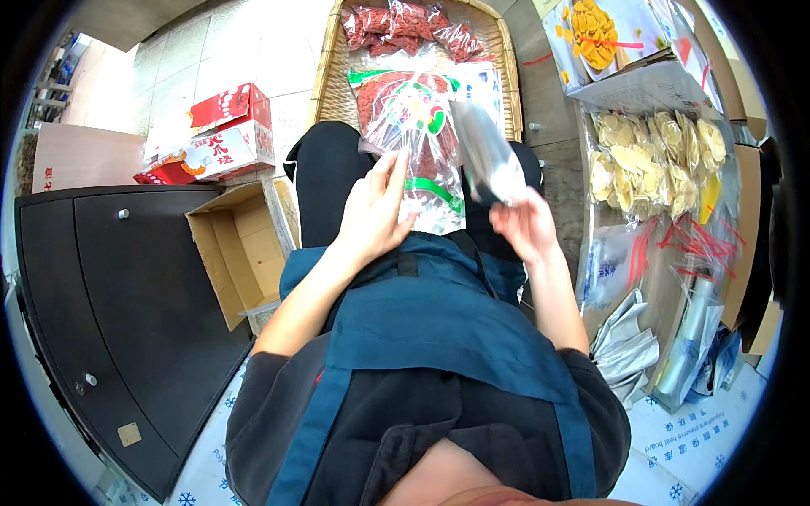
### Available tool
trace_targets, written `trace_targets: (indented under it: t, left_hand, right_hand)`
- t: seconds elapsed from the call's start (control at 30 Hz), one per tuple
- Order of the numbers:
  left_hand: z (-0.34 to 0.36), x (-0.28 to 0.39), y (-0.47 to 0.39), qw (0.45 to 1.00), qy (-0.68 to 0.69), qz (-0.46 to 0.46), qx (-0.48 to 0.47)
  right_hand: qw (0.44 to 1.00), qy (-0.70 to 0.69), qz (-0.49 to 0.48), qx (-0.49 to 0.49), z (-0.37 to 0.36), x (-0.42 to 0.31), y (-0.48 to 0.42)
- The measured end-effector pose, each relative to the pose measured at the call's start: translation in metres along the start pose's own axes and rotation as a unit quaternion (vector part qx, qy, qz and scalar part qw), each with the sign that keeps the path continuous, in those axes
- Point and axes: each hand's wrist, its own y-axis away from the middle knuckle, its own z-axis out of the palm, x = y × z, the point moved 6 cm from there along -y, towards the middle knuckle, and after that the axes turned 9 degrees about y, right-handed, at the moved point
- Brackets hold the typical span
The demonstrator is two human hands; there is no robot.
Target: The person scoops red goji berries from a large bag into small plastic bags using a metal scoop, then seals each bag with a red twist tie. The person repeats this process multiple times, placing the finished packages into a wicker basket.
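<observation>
A large clear zip bag (436,152) of red dried pieces, with green trim, lies on the near end of a woven bamboo tray (323,82) before me. My left hand (380,209) is at the bag's near left side, thumb and fingers apart, near a thin clear plastic film; whether it grips the film cannot be told. My right hand (528,221) holds the near end of a shiny metallic object (490,152), blurred, tilted over the right side of the bag. Several small clear bags of red pieces (408,22) lie at the tray's far end.
On the right, bags of pale dried slices (639,158) lie beside red ties (702,243), flat plastic bags (607,262) and a printed carton (626,76). On the left stand an open cardboard box (247,246), a red and white carton (221,139) and a dark cabinet (139,284).
</observation>
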Motion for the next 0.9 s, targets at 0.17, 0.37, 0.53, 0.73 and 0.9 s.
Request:
trace_targets:
  t: [0.17, 0.37, 0.53, 0.73, 0.9]
  left_hand:
    - [0.000, -0.014, -0.035, 0.997, 0.071, -0.013, 0.018]
    - [-0.008, 0.002, -0.053, 0.998, 0.057, 0.030, -0.021]
    - [-0.002, 0.003, -0.043, 0.997, 0.040, 0.036, -0.048]
    - [-0.007, -0.004, -0.032, 0.998, 0.001, 0.043, -0.050]
    - [0.001, 0.009, -0.033, 0.995, 0.003, 0.076, -0.057]
  right_hand:
    - [0.993, 0.064, 0.088, -0.056, 0.006, 0.037, 0.074]
    - [0.970, -0.073, 0.230, 0.008, -0.004, 0.096, 0.080]
    - [0.967, -0.039, 0.253, 0.023, 0.011, 0.101, 0.050]
    - [0.965, -0.021, 0.255, 0.051, 0.010, 0.104, 0.051]
    - [0.950, -0.169, 0.258, 0.045, 0.020, 0.115, 0.051]
